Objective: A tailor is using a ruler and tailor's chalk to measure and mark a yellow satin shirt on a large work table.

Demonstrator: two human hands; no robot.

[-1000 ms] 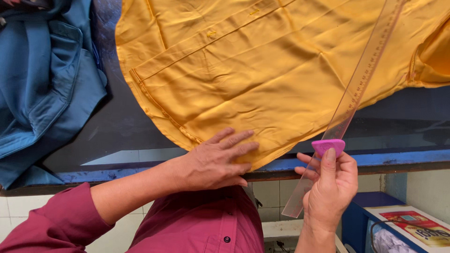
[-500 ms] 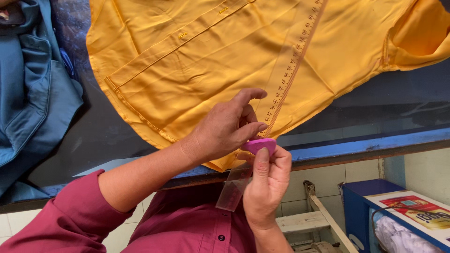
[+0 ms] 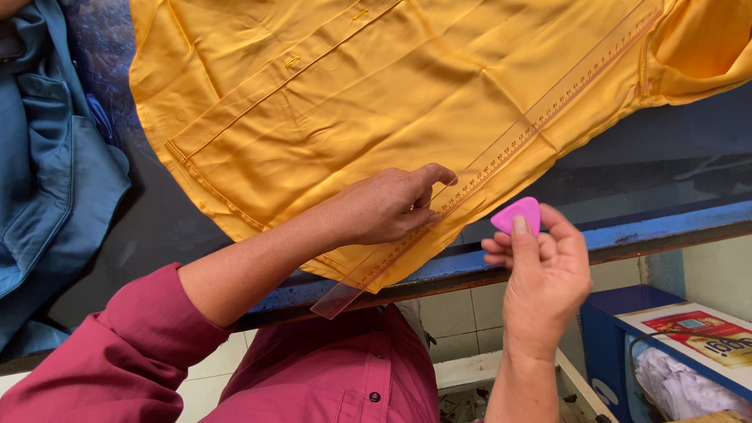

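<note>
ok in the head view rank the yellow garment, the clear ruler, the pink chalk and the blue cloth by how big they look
1. yellow garment, by far the largest
2. blue cloth, though cut off by the frame edge
3. clear ruler, long but thin
4. pink chalk, smallest, held in the right hand

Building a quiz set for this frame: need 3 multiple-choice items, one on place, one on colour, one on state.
1. Where does the clear ruler lie?
A. on the yellow garment
B. on the floor
C. on the blue garment

2. What colour is the chalk?
A. white
B. pink
C. green

3. What is the left hand doing?
A. hanging free
B. gripping scissors
C. pressing the ruler down

Answers: 1 A, the ruler runs slantwise across the yellow cloth. 2 B, the right hand pinches a pink piece. 3 C, fingertips rest on the ruler's near part.
</note>
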